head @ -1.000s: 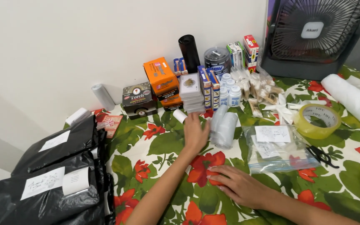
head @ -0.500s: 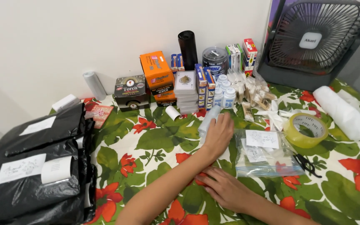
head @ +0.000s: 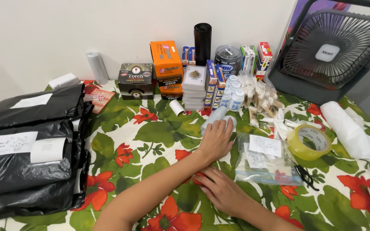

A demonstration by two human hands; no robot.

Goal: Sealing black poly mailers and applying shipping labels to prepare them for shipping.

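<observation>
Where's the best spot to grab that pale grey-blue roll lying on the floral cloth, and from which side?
Probably the middle of the pale grey-blue roll, taken from above. It lies on its side, slanting toward the stacked boxes, so fingers can wrap across its round body. The left hand already rests over its near end; the far end is crowded by small white bottles.

Head view. Left hand [head: 216,139] lies palm down on a grey-blue roll [head: 214,119] near the middle of the tabletop [head: 150,141], which has a floral cloth; fingers spread over it, no closed grip visible. Right hand [head: 221,190] rests flat on the cloth toward the near edge, just beside a clear plastic bag [head: 264,160]. Yellow tape roll [head: 309,142] sits right of the bag. Black mailer bags [head: 26,149] are stacked at the left edge. Small boxes and white bottles [head: 232,96] line the far edge.
</observation>
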